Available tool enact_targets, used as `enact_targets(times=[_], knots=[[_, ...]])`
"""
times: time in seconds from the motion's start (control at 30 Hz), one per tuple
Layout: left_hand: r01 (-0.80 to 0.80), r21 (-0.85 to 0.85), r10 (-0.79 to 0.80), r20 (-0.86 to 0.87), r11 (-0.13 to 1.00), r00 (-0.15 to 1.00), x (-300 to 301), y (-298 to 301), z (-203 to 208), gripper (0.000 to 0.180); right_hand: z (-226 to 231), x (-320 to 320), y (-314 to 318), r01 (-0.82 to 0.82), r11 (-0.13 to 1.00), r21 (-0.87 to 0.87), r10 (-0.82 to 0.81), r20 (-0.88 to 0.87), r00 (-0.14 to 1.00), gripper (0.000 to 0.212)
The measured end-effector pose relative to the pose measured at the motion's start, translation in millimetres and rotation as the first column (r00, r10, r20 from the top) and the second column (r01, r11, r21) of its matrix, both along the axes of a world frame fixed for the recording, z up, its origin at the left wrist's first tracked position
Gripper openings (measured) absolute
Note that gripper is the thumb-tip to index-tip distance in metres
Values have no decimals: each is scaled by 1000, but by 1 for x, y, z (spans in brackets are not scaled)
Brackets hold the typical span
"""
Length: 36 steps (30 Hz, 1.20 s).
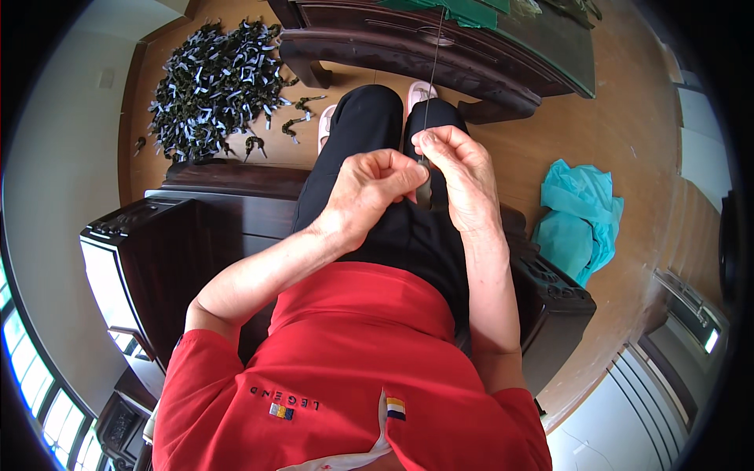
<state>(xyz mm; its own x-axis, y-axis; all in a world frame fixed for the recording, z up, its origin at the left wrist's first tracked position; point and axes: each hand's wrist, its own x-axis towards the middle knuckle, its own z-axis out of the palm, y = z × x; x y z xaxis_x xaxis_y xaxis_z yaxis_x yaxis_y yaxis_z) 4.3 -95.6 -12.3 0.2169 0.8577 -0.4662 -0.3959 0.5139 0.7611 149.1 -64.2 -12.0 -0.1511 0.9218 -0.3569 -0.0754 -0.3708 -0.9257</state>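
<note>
Over my lap, both hands are close together, thumbs against fingertips. My left hand (pixel 375 190) pinches the upper end of a small olive-green strip (pixel 425 196), which hangs down in front of my dark trousers. Just above and to the right, my right hand (pixel 463 173) pinches a thin dark cord (pixel 434 78). That cord runs up, taut and nearly straight, to the far edge of the view over the table. Where cord and strip meet is hidden by my fingers, so I cannot tell whether they are joined.
A dark wooden table (pixel 369 49) stands ahead, with green sheeting (pixel 463 12) on top. On the floor at left lies a heap of dark green bundles with pale strips (pixel 212 90). A turquoise plastic bag (pixel 580 216) lies at right. Dark wooden armrests (pixel 145 216) flank me.
</note>
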Motion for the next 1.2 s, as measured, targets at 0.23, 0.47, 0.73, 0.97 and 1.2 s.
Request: enact_targets(times=[0.23, 0.47, 0.73, 0.97, 1.2], knots=[[-121, -44, 116, -110, 992, 987, 15, 103, -4, 13, 16, 16, 21, 220, 975, 17, -221, 63, 973, 27], [-259, 33, 260, -183, 965, 948, 46, 221, 0, 15, 24, 48, 68, -14, 999, -53, 21, 151, 988, 32], [281, 110, -214, -408, 953, 888, -2, 144, 24, 26, 16, 22, 136, -40, 996, -85, 32, -86, 996, 23], [392, -97, -371, 184, 915, 910, -20, 111, 33, 26, -4, 9, 184, -47, 996, -81, 47, -9, 999, 26], [317, -43, -317, 7, 947, 948, -14, 131, 23, 22, 36, 3, 151, 4, 1000, -28, -4, 0, 1000, 29]])
